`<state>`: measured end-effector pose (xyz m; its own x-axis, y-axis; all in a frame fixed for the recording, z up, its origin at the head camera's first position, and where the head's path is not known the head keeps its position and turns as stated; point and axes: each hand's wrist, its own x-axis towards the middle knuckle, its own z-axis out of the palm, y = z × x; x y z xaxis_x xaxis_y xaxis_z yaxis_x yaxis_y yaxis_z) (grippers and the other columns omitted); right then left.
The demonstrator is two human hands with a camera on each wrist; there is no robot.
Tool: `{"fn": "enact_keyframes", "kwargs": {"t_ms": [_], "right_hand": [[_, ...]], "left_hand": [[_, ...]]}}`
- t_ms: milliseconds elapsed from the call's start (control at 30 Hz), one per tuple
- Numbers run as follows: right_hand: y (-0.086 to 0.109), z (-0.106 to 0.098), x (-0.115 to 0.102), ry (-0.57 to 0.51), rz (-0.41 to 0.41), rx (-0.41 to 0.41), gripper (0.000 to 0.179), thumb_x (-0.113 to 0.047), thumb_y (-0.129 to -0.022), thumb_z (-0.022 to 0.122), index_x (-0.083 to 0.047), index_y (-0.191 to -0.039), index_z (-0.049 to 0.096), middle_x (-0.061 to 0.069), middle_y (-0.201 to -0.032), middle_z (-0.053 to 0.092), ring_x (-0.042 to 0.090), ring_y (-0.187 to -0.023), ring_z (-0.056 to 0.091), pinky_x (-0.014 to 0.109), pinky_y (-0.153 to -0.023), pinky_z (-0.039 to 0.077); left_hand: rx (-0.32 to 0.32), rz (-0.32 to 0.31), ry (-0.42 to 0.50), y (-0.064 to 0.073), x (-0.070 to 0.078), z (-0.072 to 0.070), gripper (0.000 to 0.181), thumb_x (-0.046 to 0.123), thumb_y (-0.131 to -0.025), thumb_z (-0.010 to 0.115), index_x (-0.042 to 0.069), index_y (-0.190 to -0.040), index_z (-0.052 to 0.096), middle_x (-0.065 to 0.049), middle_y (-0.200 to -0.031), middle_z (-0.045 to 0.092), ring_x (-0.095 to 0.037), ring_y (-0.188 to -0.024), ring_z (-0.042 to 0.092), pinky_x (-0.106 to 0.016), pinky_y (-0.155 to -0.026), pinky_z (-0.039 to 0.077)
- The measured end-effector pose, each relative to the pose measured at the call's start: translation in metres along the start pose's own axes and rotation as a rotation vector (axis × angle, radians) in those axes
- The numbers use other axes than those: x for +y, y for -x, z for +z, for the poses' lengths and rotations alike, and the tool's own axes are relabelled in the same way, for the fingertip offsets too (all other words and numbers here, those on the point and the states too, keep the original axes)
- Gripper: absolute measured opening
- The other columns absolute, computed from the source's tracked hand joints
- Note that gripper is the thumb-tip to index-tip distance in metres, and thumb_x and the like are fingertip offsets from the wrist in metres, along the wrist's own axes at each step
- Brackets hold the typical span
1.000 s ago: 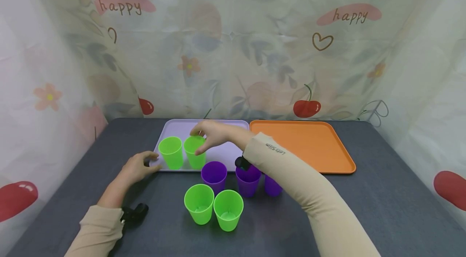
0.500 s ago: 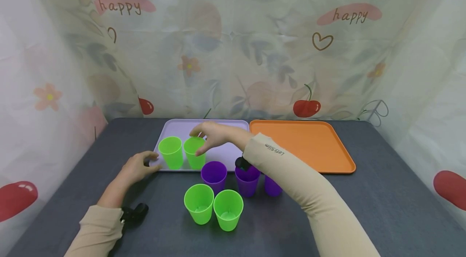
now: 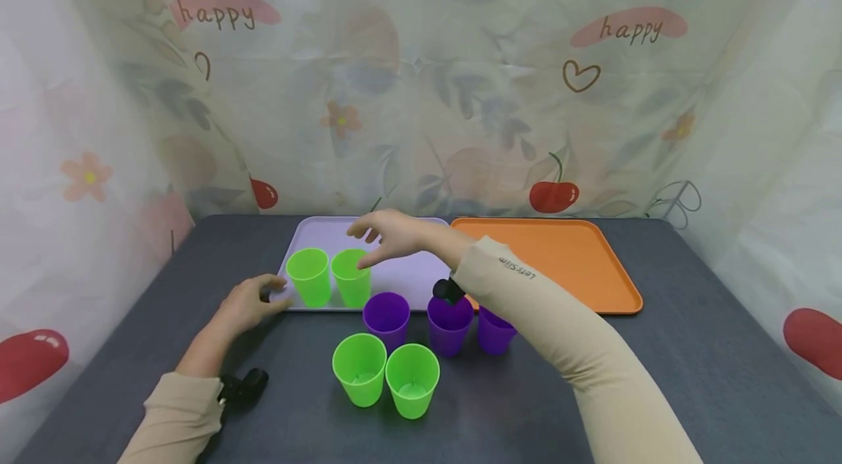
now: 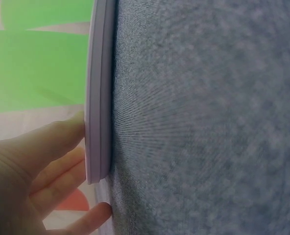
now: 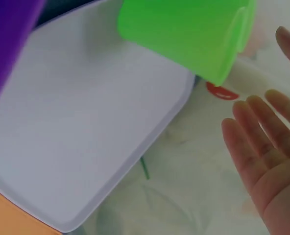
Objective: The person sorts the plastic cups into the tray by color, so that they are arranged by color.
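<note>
Hovering by a green cup [image 3: 351, 285] on the lavender tray [image 3: 408, 283], my right hand [image 3: 396, 234] spreads loosely, holding nothing. My left hand [image 3: 246, 302] grips the tray's corner.

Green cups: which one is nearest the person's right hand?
The rightmost green cup on the lilac tray: the right hand hangs close by it; the other three stand farther off.

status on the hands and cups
Right hand holds nothing. Left hand at lilac tray. Two green cups on tray. Right sleeve partly hides one purple cup.
</note>
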<state>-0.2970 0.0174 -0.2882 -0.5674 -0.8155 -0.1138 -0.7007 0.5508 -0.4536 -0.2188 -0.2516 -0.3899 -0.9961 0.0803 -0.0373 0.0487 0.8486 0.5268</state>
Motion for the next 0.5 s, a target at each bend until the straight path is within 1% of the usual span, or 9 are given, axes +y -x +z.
{"fn": "enact_keyframes", "kwargs": {"t_ms": [200,400,500], "right_hand": [[0.017,-0.007,-0.007,-0.021,-0.03,0.052,0.055,-0.024,-0.084,0.07,-0.006,-0.132,0.051,0.01,-0.129,0.058,0.022,-0.115,0.058,0.027,-0.094,0.048],[0.038,-0.008,-0.011,-0.108,-0.073,0.115,0.048,-0.023,-0.085,0.068,-0.008,-0.128,0.054,0.008,-0.126,0.059,0.018,-0.113,0.058,0.023,-0.092,0.048],[0.051,-0.007,-0.012,-0.141,-0.104,0.148,0.045,-0.021,-0.085,0.067,-0.007,-0.126,0.055,0.008,-0.124,0.06,0.019,-0.112,0.059,0.024,-0.092,0.049]], "left_hand": [[-0.003,-0.004,0.002,0.0,0.001,0.001,0.05,0.028,-0.085,0.067,-0.004,-0.122,0.056,-0.026,-0.122,0.057,-0.044,-0.114,0.05,-0.057,-0.091,0.039],[0.005,0.005,0.005,0.001,0.001,0.0,0.05,0.028,-0.085,0.067,-0.004,-0.121,0.056,-0.026,-0.121,0.058,-0.044,-0.113,0.05,-0.057,-0.09,0.04],[0.009,0.008,0.006,0.0,0.0,0.0,0.05,0.029,-0.084,0.067,-0.003,-0.121,0.056,-0.026,-0.121,0.058,-0.044,-0.113,0.05,-0.057,-0.09,0.04]]}}
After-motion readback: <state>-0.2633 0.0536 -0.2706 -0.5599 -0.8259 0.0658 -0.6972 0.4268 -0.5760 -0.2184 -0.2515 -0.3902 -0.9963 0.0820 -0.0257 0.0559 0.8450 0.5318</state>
